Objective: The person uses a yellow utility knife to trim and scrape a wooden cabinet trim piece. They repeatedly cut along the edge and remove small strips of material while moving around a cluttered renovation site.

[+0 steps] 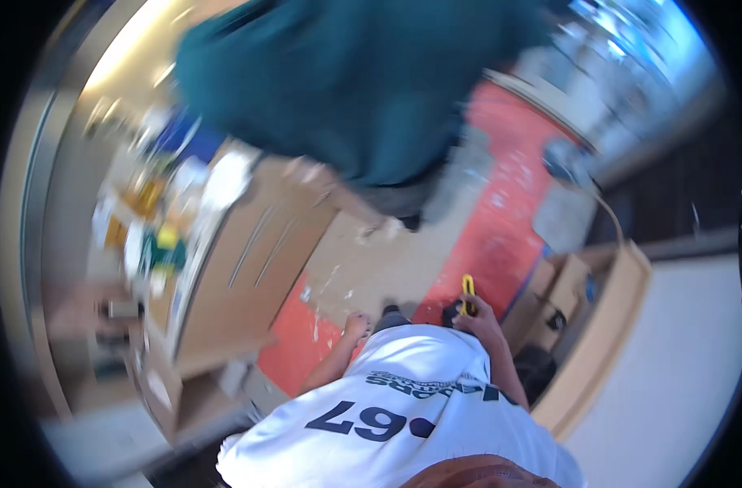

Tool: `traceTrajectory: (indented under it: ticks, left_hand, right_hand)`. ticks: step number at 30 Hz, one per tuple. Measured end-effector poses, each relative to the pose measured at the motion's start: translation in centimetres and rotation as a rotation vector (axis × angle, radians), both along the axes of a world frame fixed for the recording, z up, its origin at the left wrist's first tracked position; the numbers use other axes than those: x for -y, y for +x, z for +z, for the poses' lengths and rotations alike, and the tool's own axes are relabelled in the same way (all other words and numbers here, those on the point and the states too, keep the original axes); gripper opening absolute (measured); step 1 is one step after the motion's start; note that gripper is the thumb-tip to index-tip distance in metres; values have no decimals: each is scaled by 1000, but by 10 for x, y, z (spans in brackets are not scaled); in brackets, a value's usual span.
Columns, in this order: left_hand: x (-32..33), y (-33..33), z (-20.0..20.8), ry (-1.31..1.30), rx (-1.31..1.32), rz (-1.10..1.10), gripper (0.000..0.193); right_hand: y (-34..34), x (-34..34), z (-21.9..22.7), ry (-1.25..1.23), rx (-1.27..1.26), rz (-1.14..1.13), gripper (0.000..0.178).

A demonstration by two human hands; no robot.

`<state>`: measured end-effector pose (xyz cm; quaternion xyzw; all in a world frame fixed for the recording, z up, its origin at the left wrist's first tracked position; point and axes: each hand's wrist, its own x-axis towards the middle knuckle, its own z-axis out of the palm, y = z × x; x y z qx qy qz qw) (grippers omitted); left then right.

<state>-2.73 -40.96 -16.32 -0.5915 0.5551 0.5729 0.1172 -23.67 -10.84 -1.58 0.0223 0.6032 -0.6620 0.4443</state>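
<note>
My right hand [480, 318] is closed around a yellow utility knife [468, 294], which points away from me in front of my body. My left hand [357, 326] hangs at my left side above the red floor covering, its fingers loosely bent and slightly apart. Nothing shows in it, though it is small and a little blurred. Close in front stands another person in a dark green top [330, 81]. That person's bare forearm and hand [380, 226] reach down over the tan floor sheet [363, 260], and the fingers are smeared by motion.
On my left is a brown cabinet or counter [261, 252], its top crowded with blurred boxes and bags. A light wooden open-topped unit [602, 342] stands close on my right, beside a white surface [672, 350]. Red covering [501, 195] runs along the floor ahead.
</note>
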Motion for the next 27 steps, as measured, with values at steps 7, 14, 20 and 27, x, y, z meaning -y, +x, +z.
traceTrajectory:
  ticks: [7,14,20,27]
  left_hand:
    - [-51,-201,22,111,-101,-365,19]
    - [-101,-332,75,153,-255,-420,27]
    - [-96,-444,87,155,-302,-575,35]
    - [-60,-605,150,111,-558,-533,35]
  right_hand:
    - [-89,-83,17,41,31,-182,46]
    - [-192,-80,15,41,100,-235,34]
    - [-312,-31,18,145,-165,-195,42]
    - [-452,3,9,174,-78,-149,37]
